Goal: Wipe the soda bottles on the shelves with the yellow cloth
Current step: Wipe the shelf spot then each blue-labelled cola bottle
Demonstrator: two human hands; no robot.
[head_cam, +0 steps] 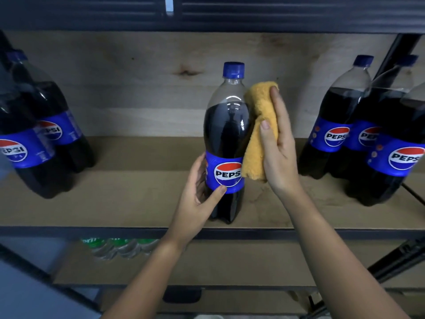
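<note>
Head view showed one Pepsi bottle (226,143) standing upright near the front middle of the wooden shelf (138,203), blue cap on, dark soda inside. Left hand (197,192) gripped it low, fingers curled behind the blue label, thumb across the front just under the logo. Right hand (278,143) held the yellow cloth (259,132) folded against the bottle's right side, from the shoulder down to the label; fingers lay long over the cloth, thumb pinned it from the front. Cloth touched the bottle; its lower edge hung free above the shelf.

Outward: two more Pepsi bottles (39,134) stood at the left, well apart from the held one, one partly behind the other. At the right, a group of Pepsi bottles (358,132), three with labels showing, a fourth only a sliver at the frame edge, overlapping each other. Nothing stood between the held bottle and either group. Wooden back panel (161,88) behind. A black metal upright (400,54) crossed in front of the right group. On the lower shelf, green-labelled clear bottles (119,247), blurred, count unclear.
</note>
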